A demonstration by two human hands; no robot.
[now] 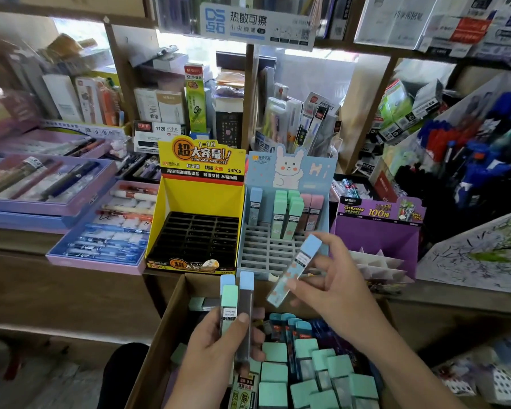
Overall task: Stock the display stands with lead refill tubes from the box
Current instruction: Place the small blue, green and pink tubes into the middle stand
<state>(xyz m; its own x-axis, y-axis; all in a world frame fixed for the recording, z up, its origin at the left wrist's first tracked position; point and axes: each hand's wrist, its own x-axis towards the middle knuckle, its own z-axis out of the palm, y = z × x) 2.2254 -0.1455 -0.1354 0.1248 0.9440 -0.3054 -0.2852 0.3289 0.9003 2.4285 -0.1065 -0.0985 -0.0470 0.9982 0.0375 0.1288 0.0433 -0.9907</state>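
Right hand (337, 287) pinches one blue-capped tube (297, 268) mid-body, cap up and tilted toward upper right. Left hand (219, 349) grips a bundle (236, 305) of three more, upright over the box (171, 314). Blue stand (266, 255) has open front slots just beyond and below the tilted tube, so that hand is nearer, and the long axis likely needs swinging to vertical before it drops in; yellow stand (195, 231) is further left, slots all bare.

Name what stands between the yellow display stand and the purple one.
Head view: the blue rabbit stand, a few tubes in its back rows, between yellow stand and purple stand.
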